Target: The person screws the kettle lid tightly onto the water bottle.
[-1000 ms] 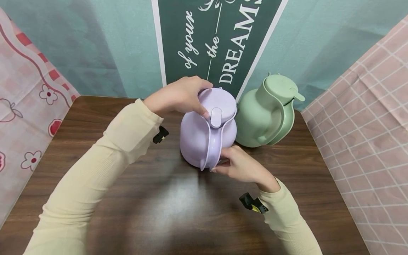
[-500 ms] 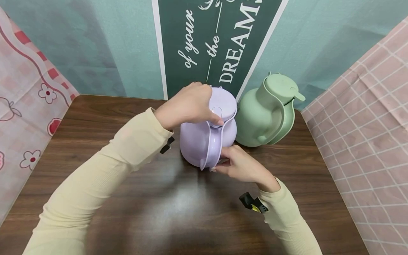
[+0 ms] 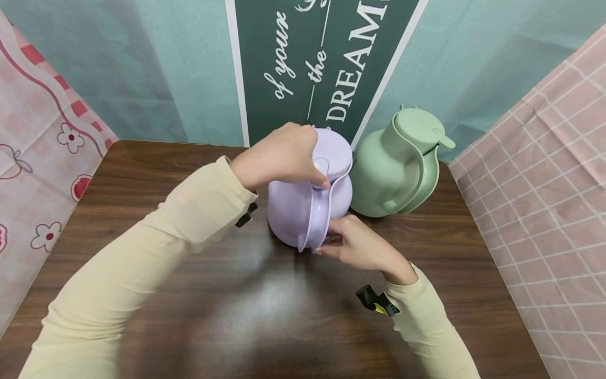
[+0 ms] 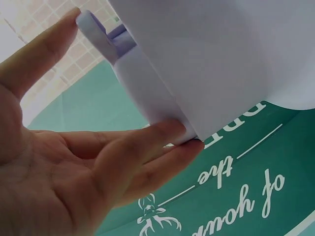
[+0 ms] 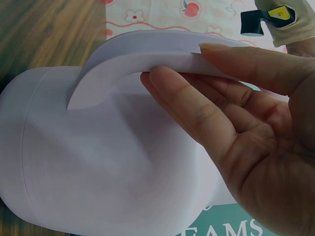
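Observation:
A lilac insulated jug [image 3: 289,213] stands upright on the table, its handle facing the person. My left hand [image 3: 279,155] holds the jug's round lid [image 3: 333,150]. In the left wrist view the thumb touches the tip of the lid's lever tab [image 4: 96,32], and the fingers [image 4: 142,152] touch the lid's opposite edge. My right hand [image 3: 362,245] grips the lower part of the jug's handle [image 3: 319,216]. In the right wrist view its thumb lies on the outside of the handle [image 5: 142,61] and the fingers on the inside.
A green jug [image 3: 379,173] of the same shape stands close by on the right, its handle angled to the front right. Behind both, a teal cloth with a dark green lettered panel [image 3: 303,63] hangs at the back edge of the wooden table [image 3: 265,316]. Patterned cloths flank both sides.
My left hand has shifted right over the lid, and its thumb has gone from beside the lever tab onto its end. The right hand keeps its grip on the handle.

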`<state>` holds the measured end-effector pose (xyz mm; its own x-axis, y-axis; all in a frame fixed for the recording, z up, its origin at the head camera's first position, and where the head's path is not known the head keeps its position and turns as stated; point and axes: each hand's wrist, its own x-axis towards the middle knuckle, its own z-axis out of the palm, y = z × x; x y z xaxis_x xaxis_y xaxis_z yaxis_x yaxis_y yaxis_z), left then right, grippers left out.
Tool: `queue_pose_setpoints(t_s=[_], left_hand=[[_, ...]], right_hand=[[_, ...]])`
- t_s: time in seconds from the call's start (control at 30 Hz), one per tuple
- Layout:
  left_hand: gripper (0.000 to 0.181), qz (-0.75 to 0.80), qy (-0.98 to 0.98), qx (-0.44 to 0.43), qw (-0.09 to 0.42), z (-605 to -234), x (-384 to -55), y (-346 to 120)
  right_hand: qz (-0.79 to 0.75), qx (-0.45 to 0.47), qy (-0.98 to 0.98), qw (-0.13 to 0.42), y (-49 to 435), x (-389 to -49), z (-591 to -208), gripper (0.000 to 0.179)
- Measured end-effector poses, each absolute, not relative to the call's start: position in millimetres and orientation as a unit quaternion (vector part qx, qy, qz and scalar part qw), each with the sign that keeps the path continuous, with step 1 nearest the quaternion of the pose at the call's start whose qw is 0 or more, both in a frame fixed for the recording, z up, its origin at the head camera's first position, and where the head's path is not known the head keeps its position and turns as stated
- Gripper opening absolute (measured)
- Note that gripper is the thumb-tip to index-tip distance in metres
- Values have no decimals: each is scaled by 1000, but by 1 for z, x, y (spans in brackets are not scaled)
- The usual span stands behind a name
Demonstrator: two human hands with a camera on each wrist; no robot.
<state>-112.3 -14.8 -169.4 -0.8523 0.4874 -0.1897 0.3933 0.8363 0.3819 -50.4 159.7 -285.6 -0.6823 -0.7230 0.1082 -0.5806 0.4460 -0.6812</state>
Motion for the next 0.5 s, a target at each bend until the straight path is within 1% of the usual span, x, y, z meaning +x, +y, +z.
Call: queue_pose_setpoints(t_s=[0.2, 0.43, 0.5], left_hand=[[44, 170, 947, 229, 149, -166, -114, -18], [37, 182, 943, 226, 160, -165, -117, -26], [39, 188, 941, 228, 167, -164, -119, -28]], right_hand=[[-361, -384, 843, 105, 160, -51, -285, 16], [-360, -389, 842, 98, 160, -51, -286, 15], [-362, -388, 842, 97, 160, -51, -286, 15]])
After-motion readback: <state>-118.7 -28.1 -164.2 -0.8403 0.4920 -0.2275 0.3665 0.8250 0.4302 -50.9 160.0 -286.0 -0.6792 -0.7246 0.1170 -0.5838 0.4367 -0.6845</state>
